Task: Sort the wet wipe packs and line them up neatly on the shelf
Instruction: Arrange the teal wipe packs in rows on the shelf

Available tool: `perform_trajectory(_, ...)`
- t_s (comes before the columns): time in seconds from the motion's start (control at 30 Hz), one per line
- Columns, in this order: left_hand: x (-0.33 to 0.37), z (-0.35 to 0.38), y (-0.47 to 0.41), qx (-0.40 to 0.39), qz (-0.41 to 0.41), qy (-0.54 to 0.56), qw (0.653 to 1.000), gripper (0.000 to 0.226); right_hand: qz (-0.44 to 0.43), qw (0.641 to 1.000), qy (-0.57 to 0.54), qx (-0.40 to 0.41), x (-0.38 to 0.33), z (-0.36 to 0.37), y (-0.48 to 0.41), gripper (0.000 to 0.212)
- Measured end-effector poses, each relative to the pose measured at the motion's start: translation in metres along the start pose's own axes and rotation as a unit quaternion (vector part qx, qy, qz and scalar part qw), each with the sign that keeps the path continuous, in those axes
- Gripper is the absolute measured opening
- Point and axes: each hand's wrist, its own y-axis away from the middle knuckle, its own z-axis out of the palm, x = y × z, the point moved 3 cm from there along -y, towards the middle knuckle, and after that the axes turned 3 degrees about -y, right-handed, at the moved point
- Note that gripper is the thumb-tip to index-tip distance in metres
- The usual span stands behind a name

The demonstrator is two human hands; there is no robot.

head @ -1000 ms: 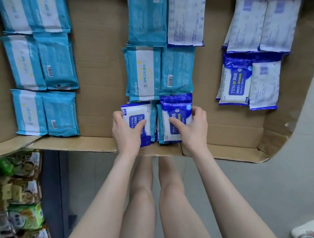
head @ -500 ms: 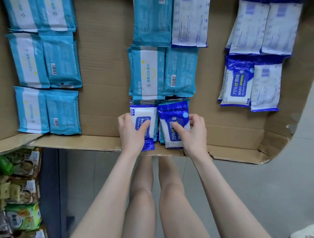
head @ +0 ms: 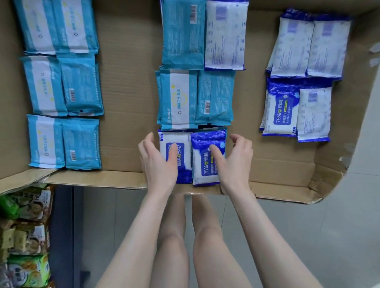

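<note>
Since the two blue packs (head: 204, 163) lie at the front lip of the cardboard tray (head: 127, 103), a nudge from the left hand (head: 159, 164) or right hand (head: 235, 160), both loosely open with thumbs touching, could push them off.

A single head-worn wide-angle camera looks steeply down from close above the left hand (head: 159, 165) and right hand (head: 235, 162), with the cardboard tray (head: 127, 80) beyond them.

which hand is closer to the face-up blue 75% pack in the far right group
Right. The right hand is just left of the face-up 75% pack; the left hand is farther left, past two other blue packs.
</note>
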Motion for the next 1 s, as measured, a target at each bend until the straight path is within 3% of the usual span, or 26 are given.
perform_trajectory(0.13, 0.034, 0.001, -0.028, 0.010, 0.044, 0.017, 0.999, 0.047, -0.051, 0.997, -0.046, 0.027, -0.036, -0.007, -0.029, 0.052)
perform_trajectory(0.33, 0.065, 0.015, -0.072, 0.051, 0.025, -0.036, 0.998, 0.078, -0.011, 0.999, -0.031, 0.001, -0.062, -0.005, -0.086, 0.063)
perform_trajectory(0.53, 0.059, -0.001, -0.077, 0.054, -0.011, 0.052, 0.997, 0.052, 0.041, 0.992, -0.120, -0.024, -0.060, -0.014, -0.094, 0.048)
perform_trajectory(0.67, 0.055, -0.004, -0.077, 0.033, -0.039, 0.079, 0.996, 0.053, 0.052, 0.984, -0.168, -0.031, -0.057, -0.015, -0.089, 0.054)
perform_trajectory(0.83, 0.062, -0.004, -0.080, 0.008, -0.029, 0.035, 0.999, 0.062, 0.030, 0.978, -0.196, -0.066, -0.055, -0.009, -0.089, 0.020)
perform_trajectory(1.0, 0.069, -0.002, -0.082, -0.002, -0.033, 0.009, 0.999, 0.059, 0.002, 0.979, -0.181, -0.088, -0.063, -0.007, -0.083, 0.020)
